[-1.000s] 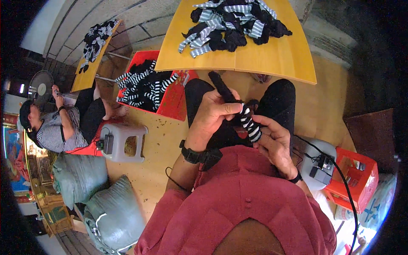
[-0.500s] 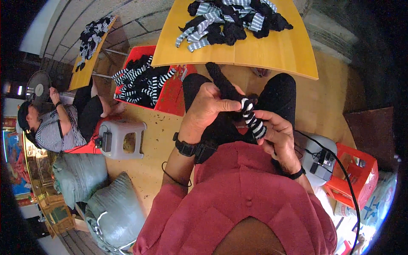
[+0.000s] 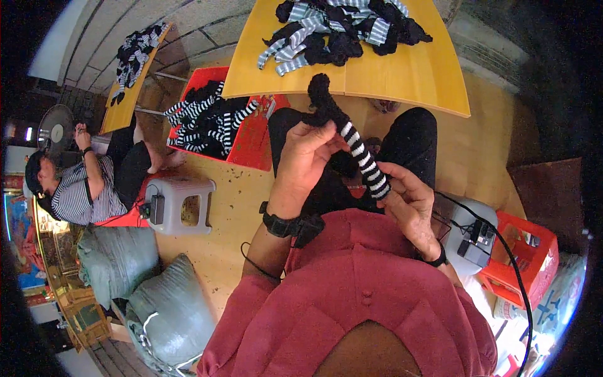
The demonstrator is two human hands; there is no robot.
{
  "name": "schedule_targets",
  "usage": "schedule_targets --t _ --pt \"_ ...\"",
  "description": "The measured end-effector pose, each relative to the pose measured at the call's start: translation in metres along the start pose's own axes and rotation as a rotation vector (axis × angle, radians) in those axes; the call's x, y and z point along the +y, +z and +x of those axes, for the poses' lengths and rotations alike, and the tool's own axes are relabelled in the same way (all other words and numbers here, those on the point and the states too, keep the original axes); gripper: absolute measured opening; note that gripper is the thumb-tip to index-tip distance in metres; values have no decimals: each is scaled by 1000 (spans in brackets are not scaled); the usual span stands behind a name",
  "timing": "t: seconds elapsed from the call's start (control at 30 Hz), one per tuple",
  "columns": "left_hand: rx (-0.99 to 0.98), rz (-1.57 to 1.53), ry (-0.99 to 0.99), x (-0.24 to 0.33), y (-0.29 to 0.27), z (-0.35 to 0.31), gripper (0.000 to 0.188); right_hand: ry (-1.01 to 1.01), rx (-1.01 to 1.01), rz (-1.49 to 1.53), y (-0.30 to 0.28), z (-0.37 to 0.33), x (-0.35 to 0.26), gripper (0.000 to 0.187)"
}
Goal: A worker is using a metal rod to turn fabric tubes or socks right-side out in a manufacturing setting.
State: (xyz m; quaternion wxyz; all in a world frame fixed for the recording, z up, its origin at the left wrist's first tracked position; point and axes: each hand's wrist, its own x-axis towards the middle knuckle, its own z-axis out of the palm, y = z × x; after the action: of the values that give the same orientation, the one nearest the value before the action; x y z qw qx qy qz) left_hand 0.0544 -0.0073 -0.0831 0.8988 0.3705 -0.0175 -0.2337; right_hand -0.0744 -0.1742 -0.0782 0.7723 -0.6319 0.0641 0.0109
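Over my lap I hold a long, narrow knitted piece [image 3: 364, 157] between both hands. One part is a tube with black and white stripes, and the other is fuzzy black and sticks up toward the table edge; its exact kind I cannot make out. My left hand [image 3: 308, 147] pinches it between thumb and fingers where black meets stripes. At the lower striped end, my right hand [image 3: 408, 198] grips with thumb and fingertips. On the yellow table [image 3: 286, 85] ahead lies a pile of similar pieces [image 3: 342, 34], grey-and-white striped and fuzzy black.
A red bin [image 3: 254, 147] of black-and-white knitted pieces stands left of my knees. Further left, another person [image 3: 94, 182] sits by a smaller table [image 3: 119, 116]. A grey stool [image 3: 179, 204] and stuffed sacks [image 3: 169, 314] are on the left; a red crate [image 3: 521, 257] and black cable stand right.
The striped part, bunched before, is now stretched out straight and smooth. My left hand has shifted slightly down and left, and the black end stands higher. The right hand stays nearly in place.
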Motion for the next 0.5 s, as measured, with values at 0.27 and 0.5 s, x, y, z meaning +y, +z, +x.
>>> schedule_targets --t 0.27,0.5 --pt "6 83 -93 -14 4 -6 14 -237 -8 -418 2 -2 -2 37" --pt "86 -153 41 -4 -6 8 10 -246 19 -456 3 -12 -3 36"
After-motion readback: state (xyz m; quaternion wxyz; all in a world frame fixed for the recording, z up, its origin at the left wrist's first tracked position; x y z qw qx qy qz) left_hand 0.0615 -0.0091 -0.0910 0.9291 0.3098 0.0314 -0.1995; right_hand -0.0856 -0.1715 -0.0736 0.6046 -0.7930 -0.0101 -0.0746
